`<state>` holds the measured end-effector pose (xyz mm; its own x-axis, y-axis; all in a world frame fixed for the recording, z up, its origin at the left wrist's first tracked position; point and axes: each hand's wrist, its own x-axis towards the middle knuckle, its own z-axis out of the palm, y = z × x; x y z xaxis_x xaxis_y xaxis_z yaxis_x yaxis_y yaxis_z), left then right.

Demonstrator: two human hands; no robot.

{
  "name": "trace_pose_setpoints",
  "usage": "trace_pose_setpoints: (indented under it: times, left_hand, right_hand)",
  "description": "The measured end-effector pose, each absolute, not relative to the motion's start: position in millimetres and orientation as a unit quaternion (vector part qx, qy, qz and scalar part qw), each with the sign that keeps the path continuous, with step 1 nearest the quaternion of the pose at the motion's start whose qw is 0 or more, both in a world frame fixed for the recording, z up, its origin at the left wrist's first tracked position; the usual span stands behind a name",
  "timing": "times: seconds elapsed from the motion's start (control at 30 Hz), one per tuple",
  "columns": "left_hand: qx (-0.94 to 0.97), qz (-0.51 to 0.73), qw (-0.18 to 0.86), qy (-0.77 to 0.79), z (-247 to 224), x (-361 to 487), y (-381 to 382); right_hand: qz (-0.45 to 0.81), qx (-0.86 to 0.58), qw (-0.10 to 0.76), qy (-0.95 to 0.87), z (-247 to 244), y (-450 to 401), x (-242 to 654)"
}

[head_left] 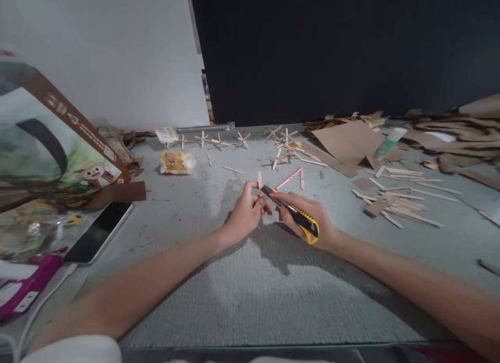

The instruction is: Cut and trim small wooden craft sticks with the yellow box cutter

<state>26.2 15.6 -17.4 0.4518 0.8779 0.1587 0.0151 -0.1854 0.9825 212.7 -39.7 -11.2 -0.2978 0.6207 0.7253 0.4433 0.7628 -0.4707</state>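
Between the fingers of my left hand a short wooden stick is pinched, its rounded end pointing up and away. My right hand is wrapped round a yellow and black utility knife, whose front end reaches the stick at my left fingertips. Just beyond the knife lies a red and white striped pencil-like stick, with a short wooden stick piece to its right. The exact contact of blade and wood is too small to make out.
Star-shaped stick pieces stand along the back. Loose sticks, cardboard and a glue stick lie right. Left are a phone, a yellow packet, a purple power strip and a printed bag.
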Motion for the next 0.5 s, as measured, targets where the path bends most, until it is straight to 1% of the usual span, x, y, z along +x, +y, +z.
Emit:
trace_pose_setpoints:
  times: [0.2, 0.33, 0.43, 0.5]
  left_hand:
    - [0.631, 0.414, 0.580, 0.306, -16.6, 26.7, 16.3]
    - [0.635, 0.420, 0.564, 0.318, -18.7, 27.5, 17.8]
    - [0.639, 0.429, 0.549, 0.326, -19.6, 28.1, 17.8]
    - [0.635, 0.433, 0.548, 0.329, -19.4, 28.4, 17.2]
  right_hand:
    - [0.057, -0.321, 0.482, -0.813, -16.0, -38.6, 215.8]
    - [0.046, -0.320, 0.469, -0.822, -17.9, -38.9, 216.7]
    - [-0.003, -0.316, 0.456, -0.832, -17.8, -39.1, 214.9]
    - [-0.047, -0.321, 0.433, -0.841, -18.3, -38.8, 213.7]
